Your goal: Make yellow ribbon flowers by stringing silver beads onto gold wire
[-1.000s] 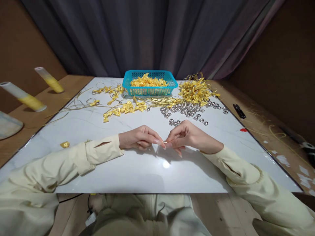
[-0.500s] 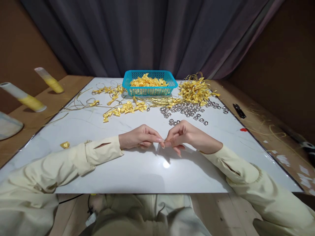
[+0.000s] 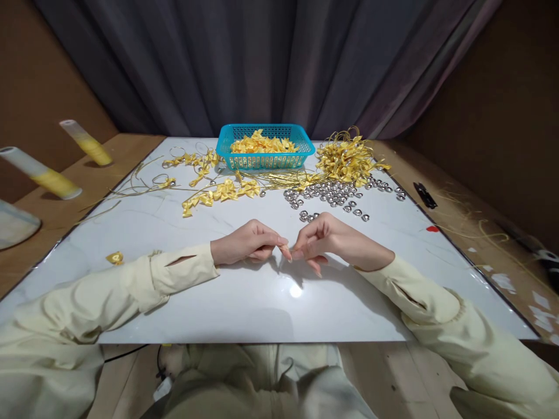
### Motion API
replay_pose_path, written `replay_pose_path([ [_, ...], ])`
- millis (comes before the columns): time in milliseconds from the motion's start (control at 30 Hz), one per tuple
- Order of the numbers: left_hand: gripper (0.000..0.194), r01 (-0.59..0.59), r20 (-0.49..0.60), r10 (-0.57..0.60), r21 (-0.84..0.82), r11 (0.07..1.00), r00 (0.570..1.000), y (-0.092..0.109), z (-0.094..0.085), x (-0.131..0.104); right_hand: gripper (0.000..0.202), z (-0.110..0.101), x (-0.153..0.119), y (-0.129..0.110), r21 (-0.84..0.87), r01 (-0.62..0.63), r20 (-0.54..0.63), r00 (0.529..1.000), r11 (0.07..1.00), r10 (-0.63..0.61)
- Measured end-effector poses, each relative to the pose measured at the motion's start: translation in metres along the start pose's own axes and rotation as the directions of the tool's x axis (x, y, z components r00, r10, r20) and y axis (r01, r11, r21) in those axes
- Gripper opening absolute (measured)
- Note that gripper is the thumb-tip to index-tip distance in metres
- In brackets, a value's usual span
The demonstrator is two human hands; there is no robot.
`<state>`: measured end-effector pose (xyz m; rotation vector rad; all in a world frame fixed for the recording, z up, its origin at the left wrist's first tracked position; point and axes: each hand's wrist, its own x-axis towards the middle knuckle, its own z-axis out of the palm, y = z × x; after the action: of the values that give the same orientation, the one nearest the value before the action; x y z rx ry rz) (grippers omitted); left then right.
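Head view: left hand [image 3: 244, 240] and right hand [image 3: 331, 240], fingers [image 3: 285, 250] nearly closed, anything held unclear

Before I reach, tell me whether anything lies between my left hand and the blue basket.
Yes: yellow bows lie on the white table between your left hand and the blue basket, with gold cords along its near side.

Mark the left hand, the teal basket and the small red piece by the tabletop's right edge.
Left hand [image 3: 248, 241]: head view, on the middle of the hand.
Teal basket [image 3: 266, 155]: head view, on its front rim.
Small red piece [image 3: 432, 229]: head view, on its upper face.
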<state>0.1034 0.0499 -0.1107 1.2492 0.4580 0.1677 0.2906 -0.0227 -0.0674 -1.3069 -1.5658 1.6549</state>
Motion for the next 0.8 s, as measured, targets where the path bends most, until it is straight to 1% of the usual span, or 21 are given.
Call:
replay_pose_path([
  [100, 0.027, -0.015, 0.056, 0.017, -0.025, 1.000, 0.998, 0.0002, -0.0021, -0.0006, 0.011, -0.0010, 0.0000, 0.0001, 0.005, 0.004, 0.011, 1.000, 1.000, -0.004],
  [167, 0.026, -0.027, 0.096, 0.032, -0.047, 0.999, 0.995, 0.0008, -0.0035, -0.0011, 0.011, -0.0020, 0.0003, 0.0010, 0.006, 0.016, 0.017, 1.000, 1.000, -0.016],
  [233, 0.024, -0.034, 0.114, 0.042, -0.065, 0.997, 0.993, 0.0015, -0.0046, -0.0014, 0.011, -0.0029, 0.0005, 0.0020, 0.010, 0.029, 0.019, 0.999, 1.000, -0.029],
  [433, 0.020, -0.010, 0.121, 0.019, -0.072, 0.997, 0.992, 0.0028, -0.0060, -0.0023, 0.012, -0.0039, 0.0004, 0.0022, 0.022, 0.044, -0.006, 0.999, 0.999, -0.044],
  [633, 0.019, 0.007, 0.092, 0.000, -0.070, 0.998, 0.996, 0.0037, -0.0053, -0.0025, 0.010, -0.0037, 0.0005, 0.0016, 0.014, 0.055, -0.027, 0.998, 0.998, -0.055],
  [800, 0.018, 0.002, 0.094, 0.004, -0.064, 0.998, 0.996, 0.0032, -0.0047, -0.0032, 0.009, -0.0037, 0.0004, 0.0020, 0.020, 0.041, -0.017, 0.999, 0.999, -0.040],
])
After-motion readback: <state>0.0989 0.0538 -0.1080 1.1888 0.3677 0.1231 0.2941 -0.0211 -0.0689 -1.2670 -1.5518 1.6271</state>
